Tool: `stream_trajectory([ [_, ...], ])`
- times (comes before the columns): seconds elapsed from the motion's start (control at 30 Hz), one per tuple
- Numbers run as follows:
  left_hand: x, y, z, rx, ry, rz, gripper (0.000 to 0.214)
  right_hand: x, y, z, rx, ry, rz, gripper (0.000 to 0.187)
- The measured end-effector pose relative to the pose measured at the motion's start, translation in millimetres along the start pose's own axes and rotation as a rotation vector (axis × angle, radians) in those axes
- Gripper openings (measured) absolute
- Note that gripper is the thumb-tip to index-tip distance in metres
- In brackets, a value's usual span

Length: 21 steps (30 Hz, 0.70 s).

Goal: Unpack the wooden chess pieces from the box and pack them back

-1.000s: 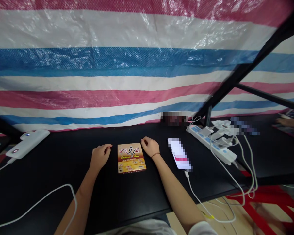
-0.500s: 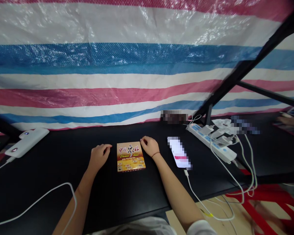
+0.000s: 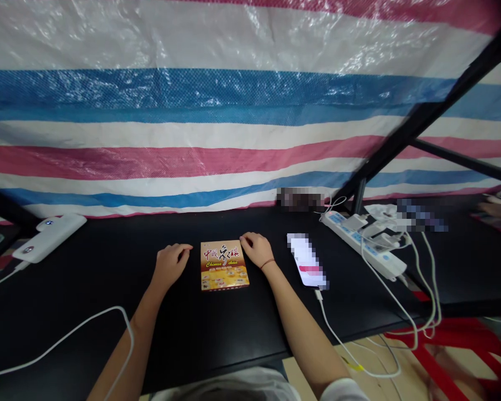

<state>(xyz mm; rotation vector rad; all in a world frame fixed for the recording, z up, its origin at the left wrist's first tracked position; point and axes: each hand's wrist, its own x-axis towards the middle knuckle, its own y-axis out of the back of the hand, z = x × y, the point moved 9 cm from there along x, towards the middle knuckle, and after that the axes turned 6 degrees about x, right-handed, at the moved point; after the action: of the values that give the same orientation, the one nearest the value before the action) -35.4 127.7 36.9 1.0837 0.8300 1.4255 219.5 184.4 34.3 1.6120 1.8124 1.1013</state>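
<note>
1. Two bare hands rest on the black table (image 3: 217,334) near the middle of the frame, one on each side of a small flat box.
2. That Chinese chess box (image 3: 224,265) lies flat, lid up, orange and yellow with red printing, just below the frame's centre.
3. Left hand (image 3: 171,265) lies palm down just left of the box, fingers loosely curled and holding nothing; its fingertips sit close to the box's upper left corner, and I cannot tell whether they touch it.
4. Right hand (image 3: 256,249) lies palm down at the box's upper right corner, fingers gently bent, gripping nothing, with a thin band at the wrist.
5. Right of that hand lies a phone (image 3: 307,260), a white cable (image 3: 338,340) running from its lower end off the table edge.
6. Further right sits a white power strip (image 3: 361,245) with several plugs and cords.
7. At the far left edge rests a white power bank (image 3: 50,238); another white cord (image 3: 67,337) loops across the lower left.
8. Behind the table hangs a striped tarp (image 3: 217,111) in pink, white and blue.
</note>
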Motion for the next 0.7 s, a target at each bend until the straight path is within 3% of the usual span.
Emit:
stream_trajectory([
  [0.17,-6.4,-4.2,19.1,-0.119,-0.004,-0.047,0.036,-15.4,-1.7,-6.6,0.125,-0.026,-0.039,0.035],
  [0.37,-10.7,-11.3,34.9,-0.072,-0.014,-0.034,0.034,-20.3,8.5,-10.0,0.659,-0.136,0.044,0.037],
  [0.47,-10.5,-7.7,33.6,-0.186,0.017,0.022,0.038,-17.2,12.9,-26.1,0.821,-0.190,0.088,0.041],
  [0.57,-15.9,12.0,37.9,-0.374,0.009,0.131,0.035,-11.4,15.9,-59.4,0.958,-0.171,0.111,0.041],
  [0.7,-47.9,78.0,44.9,-0.538,0.040,0.467,0.026,-0.1,2.0,-113.9,1.045,-0.090,0.010,0.034],
])
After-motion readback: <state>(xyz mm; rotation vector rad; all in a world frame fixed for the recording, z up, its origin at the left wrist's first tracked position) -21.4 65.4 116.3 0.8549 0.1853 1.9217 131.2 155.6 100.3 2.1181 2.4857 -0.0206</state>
